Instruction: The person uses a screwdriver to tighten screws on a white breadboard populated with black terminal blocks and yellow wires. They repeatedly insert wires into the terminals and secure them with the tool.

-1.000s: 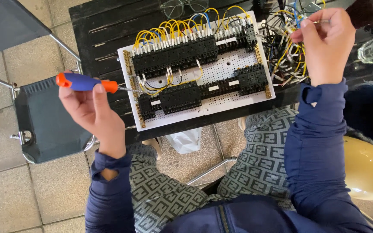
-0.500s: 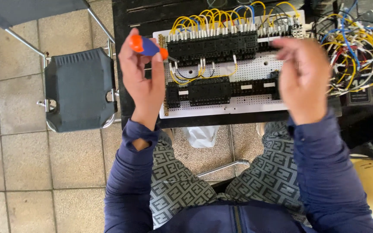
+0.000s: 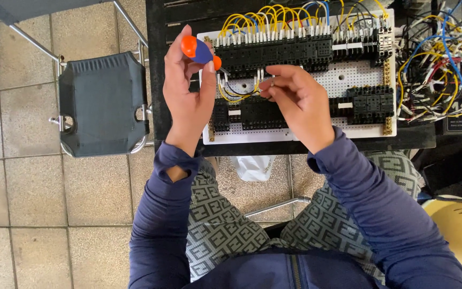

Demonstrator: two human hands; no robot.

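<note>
Evidently the left hand (image 3: 188,101) is gripping an orange-and-blue screwdriver (image 3: 199,52), its tip aimed at the terminal blocks (image 3: 279,52) on the white perforated wiring panel (image 3: 348,80), while the right hand (image 3: 298,104) is pinching a thin wire end (image 3: 266,84) steady beside it.

Smooth, slightly glossy orange-and-blue plastic screwdriver handle (image 3: 198,52). White perforated matt mounting panel (image 3: 348,80) carrying matt black plastic terminal blocks (image 3: 279,53); glossy yellow plastic-insulated wires (image 3: 263,18). Matt black slatted table (image 3: 159,80). Dark cloth chair seat (image 3: 102,104) on shiny metal tubing. Rough matt beige floor tiles (image 3: 17,182).
</note>
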